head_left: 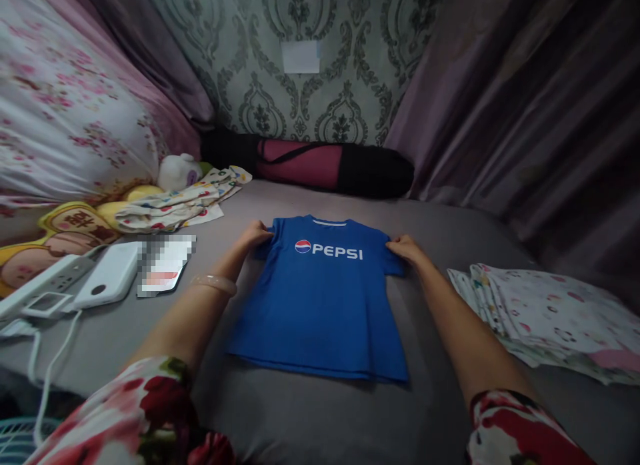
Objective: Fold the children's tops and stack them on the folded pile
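A blue T-shirt (320,305) with a white PEPSI print across its chest lies spread on the grey bed sheet (320,418), neckline away from me and hem toward me. My left hand (257,234) pinches it at the left sleeve near the shoulder. At the opposite sleeve, my right hand (404,247) has its fingers closed on the fabric. The lower part of the shirt shows a soft vertical fold on the right. A pale bangle (215,285) circles my left wrist.
Folded patterned cloths (555,311) lie to the right. On the left are a phone (165,265), a white power bank (110,275), a power strip (45,285) with cables, plush toys (177,173) and a crumpled printed cloth (180,208). A long black-and-maroon bag (305,163) rests by the wall.
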`<state>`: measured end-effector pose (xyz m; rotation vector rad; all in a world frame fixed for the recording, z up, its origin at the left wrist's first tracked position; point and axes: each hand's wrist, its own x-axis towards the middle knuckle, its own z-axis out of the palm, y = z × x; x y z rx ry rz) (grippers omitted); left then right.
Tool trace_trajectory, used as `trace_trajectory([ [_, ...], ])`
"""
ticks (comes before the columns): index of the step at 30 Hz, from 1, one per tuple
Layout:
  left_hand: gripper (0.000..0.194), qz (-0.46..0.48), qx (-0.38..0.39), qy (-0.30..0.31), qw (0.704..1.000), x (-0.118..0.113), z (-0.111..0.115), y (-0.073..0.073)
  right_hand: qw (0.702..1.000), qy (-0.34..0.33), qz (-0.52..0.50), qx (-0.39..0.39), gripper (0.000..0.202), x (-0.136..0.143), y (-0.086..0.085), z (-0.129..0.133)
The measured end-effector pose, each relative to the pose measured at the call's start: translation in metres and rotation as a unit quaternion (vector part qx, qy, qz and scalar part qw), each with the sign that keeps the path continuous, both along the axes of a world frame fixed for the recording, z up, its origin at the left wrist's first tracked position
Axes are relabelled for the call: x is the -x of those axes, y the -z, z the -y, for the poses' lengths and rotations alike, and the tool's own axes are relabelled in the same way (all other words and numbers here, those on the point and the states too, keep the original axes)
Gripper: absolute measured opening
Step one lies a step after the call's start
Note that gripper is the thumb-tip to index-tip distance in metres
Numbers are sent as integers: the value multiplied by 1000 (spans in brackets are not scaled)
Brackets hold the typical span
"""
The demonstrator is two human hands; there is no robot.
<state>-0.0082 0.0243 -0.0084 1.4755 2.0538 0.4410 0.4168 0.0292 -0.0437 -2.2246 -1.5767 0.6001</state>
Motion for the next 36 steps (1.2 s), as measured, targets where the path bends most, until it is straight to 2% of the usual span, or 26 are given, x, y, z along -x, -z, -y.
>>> trace_trajectory([
  [6,13,40,-3,-29,999,-6,0,-3,993,63,-28,-91,18,5,-3,0],
  [12,9,44,-83,-79,992,2,-7,3,978,108,-38,-172,18,9,7,-3],
  [16,28,4,-140,-103,985,18,-13,13,971,124,-33,-200,24,13,7,0],
  [20,42,-88,-187,-22,978,26,-10,24,973,108,-16,-201,32,10,5,7],
  [24,39,-180,-140,52,972,26,-2,31,979,57,66,-183,34,3,4,20],
  [27,36,-254,-108,64,959,25,0,27,977,23,171,-123,29,1,0,31],
  [30,34,-323,-136,72,934,19,-6,18,954,6,281,-107,27,8,-6,33],
  [33,34,-301,-166,134,929,-1,-22,14,941,-76,292,-150,31,27,-13,18],
  [36,34,-222,-151,208,941,-30,-45,20,957,-156,204,-136,35,55,-14,-7],
])
